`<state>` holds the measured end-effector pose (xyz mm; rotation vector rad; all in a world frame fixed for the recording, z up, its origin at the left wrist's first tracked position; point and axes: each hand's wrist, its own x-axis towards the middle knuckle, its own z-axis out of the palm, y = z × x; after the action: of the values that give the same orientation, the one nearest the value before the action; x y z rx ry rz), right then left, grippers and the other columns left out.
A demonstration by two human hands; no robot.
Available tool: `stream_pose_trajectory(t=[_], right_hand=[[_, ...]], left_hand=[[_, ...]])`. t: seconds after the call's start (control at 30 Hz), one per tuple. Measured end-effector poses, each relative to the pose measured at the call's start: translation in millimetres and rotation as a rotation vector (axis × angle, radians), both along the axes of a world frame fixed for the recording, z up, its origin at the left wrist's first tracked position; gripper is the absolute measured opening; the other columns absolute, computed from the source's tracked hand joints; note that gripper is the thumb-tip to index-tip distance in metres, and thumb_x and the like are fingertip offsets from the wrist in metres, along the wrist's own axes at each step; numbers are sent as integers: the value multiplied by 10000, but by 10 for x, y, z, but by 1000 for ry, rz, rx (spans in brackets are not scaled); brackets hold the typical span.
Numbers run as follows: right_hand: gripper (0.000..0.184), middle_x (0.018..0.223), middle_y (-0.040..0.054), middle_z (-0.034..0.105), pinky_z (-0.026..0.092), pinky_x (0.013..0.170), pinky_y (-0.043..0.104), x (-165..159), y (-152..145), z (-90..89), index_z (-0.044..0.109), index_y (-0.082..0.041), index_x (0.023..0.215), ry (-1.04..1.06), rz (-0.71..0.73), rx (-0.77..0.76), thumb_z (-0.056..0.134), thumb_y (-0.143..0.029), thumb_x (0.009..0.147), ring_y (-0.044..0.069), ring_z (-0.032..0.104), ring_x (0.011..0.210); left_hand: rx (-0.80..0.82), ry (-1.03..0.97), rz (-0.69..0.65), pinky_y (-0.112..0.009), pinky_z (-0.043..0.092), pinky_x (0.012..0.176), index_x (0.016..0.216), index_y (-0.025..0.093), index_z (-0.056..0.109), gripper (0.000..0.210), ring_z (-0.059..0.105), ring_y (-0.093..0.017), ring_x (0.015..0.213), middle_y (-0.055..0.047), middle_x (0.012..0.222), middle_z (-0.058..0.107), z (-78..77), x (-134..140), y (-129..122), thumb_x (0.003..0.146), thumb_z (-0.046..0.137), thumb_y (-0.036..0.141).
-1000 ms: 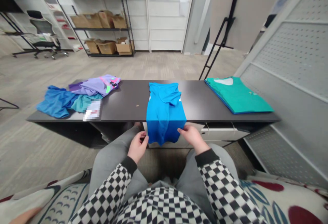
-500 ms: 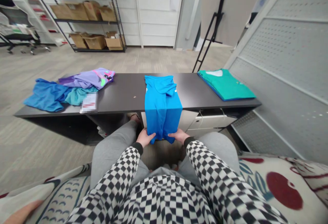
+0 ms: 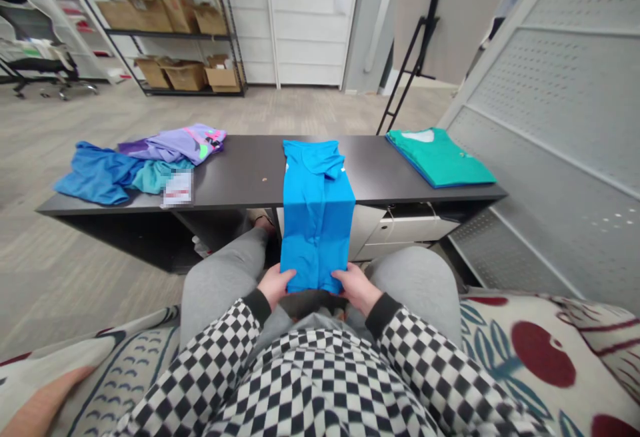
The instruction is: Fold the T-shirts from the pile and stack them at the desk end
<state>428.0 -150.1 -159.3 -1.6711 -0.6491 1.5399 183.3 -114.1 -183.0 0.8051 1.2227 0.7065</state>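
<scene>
A bright blue shirt [image 3: 319, 210], folded into a narrow strip, lies partly on the dark tabletop and hangs over its front edge towards me. My left hand [image 3: 277, 283] pinches the lower left corner of the hanging part, thumb on top. At the lower right corner my right hand [image 3: 356, 285] grips the cloth the same way. The fingers under the fabric are hidden. Between my hands the cloth is fairly flat, with a lengthwise crease. The shirt's far end is bunched on the table.
Crumpled blue, teal and purple clothes [image 3: 105, 173] lie on the left of the dark table [image 3: 240, 177], beside a blurred white card [image 3: 177, 188]. A folded green shirt [image 3: 445, 160] tops a small stack at the right. A perforated grey panel [image 3: 565, 123] stands at the right.
Both hands have moved down towards me and slightly apart at the hem. The hanging end of the blue shirt is now longer, wider and flatter.
</scene>
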Motion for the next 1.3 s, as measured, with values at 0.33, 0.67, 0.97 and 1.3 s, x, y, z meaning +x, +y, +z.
stream_pose_trajectory(t=[0.33,0.67,0.97,1.3], right_hand=[[846,1267,92,813,659,794,382,147,-460,709,651,-286,1555,76,-91,428,967,-540,813,242,760,919],[677,1108,72,844,598,875,363,856,-175,1388,787,-318,1425,290,360,547,1019,-485,811,233,771,946],[661,1039,56,823,638,1007,465,1065,1043,2224,771,-307,1452,382,432,714,968,-366,824,249,783,938],[293,1386,141,804,596,1190,490,1016,3499,2072,729,-237,1221,369,214,582,731,-378,965,292,745,1358]], left_hand=[[278,-99,93,-381,659,990,1593,256,643,763,770,-288,1217,-139,1520,729,652,-154,-445,906,906,457],[585,-314,-532,-417,654,1025,1470,237,768,538,788,-311,1211,-172,1399,781,1783,-708,68,958,901,338],[575,-451,-585,-508,612,1134,1529,192,740,659,762,-377,1307,-186,1470,763,2565,-486,1317,887,881,246],[232,-511,14,-498,637,1057,1653,135,514,739,817,-343,1180,-254,1423,753,2217,238,3495,967,656,373]])
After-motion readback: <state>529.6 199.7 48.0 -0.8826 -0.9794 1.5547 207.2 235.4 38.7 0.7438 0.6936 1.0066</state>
